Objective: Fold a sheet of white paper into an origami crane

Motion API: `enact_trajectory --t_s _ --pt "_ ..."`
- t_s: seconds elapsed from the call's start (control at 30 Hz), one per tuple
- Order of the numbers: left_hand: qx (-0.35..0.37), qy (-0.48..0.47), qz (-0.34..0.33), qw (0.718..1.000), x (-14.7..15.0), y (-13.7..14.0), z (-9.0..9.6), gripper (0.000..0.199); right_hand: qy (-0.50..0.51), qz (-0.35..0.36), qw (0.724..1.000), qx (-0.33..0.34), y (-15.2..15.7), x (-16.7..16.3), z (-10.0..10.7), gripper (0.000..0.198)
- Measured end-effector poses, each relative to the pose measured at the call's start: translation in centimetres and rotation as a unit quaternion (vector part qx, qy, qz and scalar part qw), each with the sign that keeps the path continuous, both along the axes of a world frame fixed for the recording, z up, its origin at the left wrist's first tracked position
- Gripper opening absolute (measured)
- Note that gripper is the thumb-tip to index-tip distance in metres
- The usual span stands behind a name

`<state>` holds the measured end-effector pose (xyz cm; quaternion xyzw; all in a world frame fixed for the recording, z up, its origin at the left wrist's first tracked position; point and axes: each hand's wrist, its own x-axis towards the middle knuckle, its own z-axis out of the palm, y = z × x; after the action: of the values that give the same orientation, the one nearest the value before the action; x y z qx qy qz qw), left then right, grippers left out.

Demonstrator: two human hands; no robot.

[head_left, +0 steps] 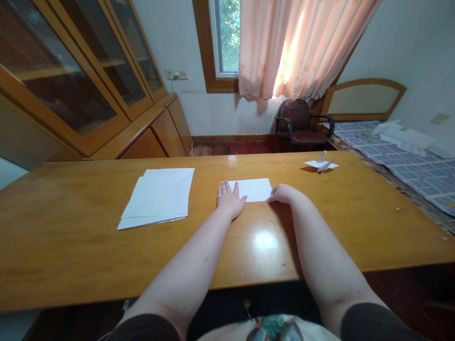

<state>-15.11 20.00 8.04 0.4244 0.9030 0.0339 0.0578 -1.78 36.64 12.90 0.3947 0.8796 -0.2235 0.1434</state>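
A white sheet of paper (pixel 253 190), rectangular and wider than it is deep, lies flat on the wooden table (pixel 241 241). My left hand (pixel 229 200) rests palm down on its left end, fingers stretched out and the thumb spread toward the middle. At the right end, my right hand (pixel 282 193) is closed on the paper's edge near the front corner; its fingers are curled and partly hidden. Whether the sheet is folded, I cannot tell.
A stack of white paper (pixel 159 194) lies to the left. At the far right stands a folded paper crane (pixel 322 164). Beyond the table are an office chair (pixel 300 121), a bed (pixel 401 147) with a checked cover, and a wooden cabinet (pixel 138 128).
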Motion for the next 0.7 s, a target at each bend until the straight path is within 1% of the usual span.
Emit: enact_trajectory --t_s 0.13,0.2,0.27,0.33,0.37,0.43,0.47,0.53,0.63,0.7 --pt "0.002 0.001 0.003 1.000 0.2 -0.1 0.1 0.076 -0.017 0.015 0.999 -0.025 1.3 0.7 -0.1 0.017" --pt "0.010 0.008 0.012 1.000 0.2 -0.1 0.1 0.076 0.002 0.010 1.000 -0.018 1.4 0.6 -0.3 0.019" --pt "0.020 0.016 0.036 0.999 0.2 -0.1 0.0 0.076 0.052 -0.026 0.998 0.025 0.9 0.1 -0.6 0.023" --pt "0.026 0.023 0.065 0.997 0.2 0.0 -0.1 0.077 0.129 -0.061 0.985 0.094 -0.4 -0.8 -0.9 0.023" --pt "0.027 0.025 0.074 0.997 0.1 0.0 -0.1 0.076 0.162 -0.054 0.978 0.117 -1.2 -1.3 -1.1 0.023" --pt "0.031 0.028 0.072 0.997 -0.1 0.2 -0.2 0.072 0.197 0.007 0.974 0.110 -2.7 -2.3 -1.5 0.021" --pt "0.034 0.029 0.059 0.997 -0.3 0.3 -0.1 0.068 0.195 0.036 0.975 0.098 -3.3 -2.7 -1.7 0.020" --pt "0.038 0.026 0.017 0.999 -0.5 0.3 0.0 0.061 0.182 0.065 0.975 0.113 -3.9 -3.3 -2.1 0.018" --pt "0.037 0.017 -0.069 0.997 -0.5 0.2 0.4 0.054 0.167 0.062 0.975 0.135 -3.6 -3.4 -2.4 0.018" --pt "0.035 0.010 -0.131 0.991 -0.2 0.1 0.7 0.051 0.167 0.053 0.975 0.136 -3.1 -3.3 -2.5 0.018"
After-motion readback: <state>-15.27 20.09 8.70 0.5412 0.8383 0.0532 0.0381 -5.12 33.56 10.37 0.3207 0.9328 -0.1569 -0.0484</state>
